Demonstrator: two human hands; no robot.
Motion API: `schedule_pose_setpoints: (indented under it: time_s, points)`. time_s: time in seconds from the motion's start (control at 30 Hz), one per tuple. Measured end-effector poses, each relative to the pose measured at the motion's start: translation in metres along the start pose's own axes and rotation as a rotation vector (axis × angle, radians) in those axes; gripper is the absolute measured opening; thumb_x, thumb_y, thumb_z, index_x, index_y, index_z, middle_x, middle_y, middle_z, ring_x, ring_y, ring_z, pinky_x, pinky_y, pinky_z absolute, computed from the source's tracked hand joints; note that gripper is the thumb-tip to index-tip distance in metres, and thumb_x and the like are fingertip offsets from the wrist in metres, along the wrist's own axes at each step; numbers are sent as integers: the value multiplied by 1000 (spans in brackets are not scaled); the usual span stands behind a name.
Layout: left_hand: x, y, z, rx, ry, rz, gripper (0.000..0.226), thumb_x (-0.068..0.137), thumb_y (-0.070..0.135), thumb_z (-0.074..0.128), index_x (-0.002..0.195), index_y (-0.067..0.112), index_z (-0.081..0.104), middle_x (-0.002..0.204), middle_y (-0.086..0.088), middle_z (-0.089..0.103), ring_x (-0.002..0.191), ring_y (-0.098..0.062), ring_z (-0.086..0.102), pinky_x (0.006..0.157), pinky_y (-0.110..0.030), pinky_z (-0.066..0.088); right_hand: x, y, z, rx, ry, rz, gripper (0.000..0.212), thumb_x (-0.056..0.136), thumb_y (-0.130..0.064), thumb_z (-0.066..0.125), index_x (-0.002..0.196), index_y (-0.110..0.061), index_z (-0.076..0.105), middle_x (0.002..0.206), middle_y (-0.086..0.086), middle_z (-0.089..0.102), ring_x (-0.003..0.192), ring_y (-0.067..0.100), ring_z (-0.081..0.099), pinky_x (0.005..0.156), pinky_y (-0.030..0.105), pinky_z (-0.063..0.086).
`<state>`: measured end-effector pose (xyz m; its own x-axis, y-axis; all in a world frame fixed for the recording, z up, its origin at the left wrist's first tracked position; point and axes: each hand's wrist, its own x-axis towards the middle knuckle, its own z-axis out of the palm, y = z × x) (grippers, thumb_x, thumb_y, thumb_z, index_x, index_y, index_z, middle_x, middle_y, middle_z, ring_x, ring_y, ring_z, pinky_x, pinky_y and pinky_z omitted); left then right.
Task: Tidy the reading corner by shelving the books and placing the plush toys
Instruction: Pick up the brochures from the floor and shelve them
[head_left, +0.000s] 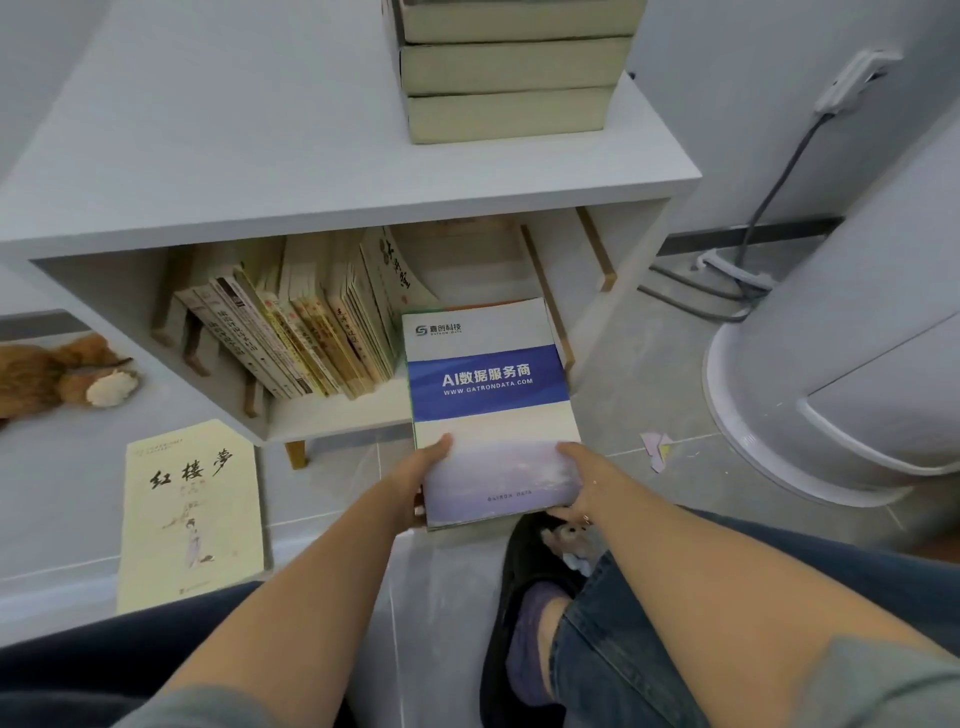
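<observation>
Nearest the camera: 2 bare forearms reach forward over the person's knees and a dark shoe (524, 613).

Left hand (423, 475) grips the near-left corner of the blue book (491, 410), thumb on the cover, fingers under. Right hand (584, 480) grips the near-right corner the same way. Both hands hold 1 stack; a second edge shows under the top cover, count not clear.

Key relation: the book lies flat, long axis pointing away from the hands into the shelf (363, 208) opening. Its far end already sits in the free bay right of the leaning row of books (311, 332). Judgement: a push straight forward seats it; both hands are equally near.

On the floor to the left lies a cream book (192, 514), untouched. Farther left, a brown plush (67, 374), not yet placed. On the shelf top stand 3 thick stacked volumes (509, 78).
</observation>
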<state>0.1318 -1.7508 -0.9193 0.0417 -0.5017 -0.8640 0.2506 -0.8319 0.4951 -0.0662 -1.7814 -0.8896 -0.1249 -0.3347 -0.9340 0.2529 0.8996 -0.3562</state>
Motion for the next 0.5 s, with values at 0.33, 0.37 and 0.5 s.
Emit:
schedule_pose_setpoints:
  time_s: [0.33, 0.37, 0.5]
  points:
    - [-4, -19, 23, -2, 176, 253, 40, 92, 42, 58, 117, 11, 55, 110, -9, 64, 95, -26, 62, 80, -36, 48, -3, 21, 21, 350, 31, -61, 37, 84, -42, 69, 99, -13, 53, 90, 8, 64, 86, 30, 62, 76, 43, 53]
    - [-3, -17, 24, 13, 183, 258, 41, 92, 44, 57, 116, 11, 54, 110, -9, 63, 95, -25, 62, 79, -35, 47, 4, 21, 26, 392, 22, -92, 43, 81, -47, 69, 103, -13, 53, 97, 8, 66, 92, 30, 64, 84, 46, 53]
    - [6, -6, 22, 85, 204, 246, 52, 92, 50, 54, 126, 11, 51, 116, -8, 61, 99, -24, 61, 83, -35, 46, 79, 28, 35, 383, 57, -129, 64, 70, -59, 72, 116, -21, 52, 108, 11, 68, 92, 34, 68, 84, 55, 54]
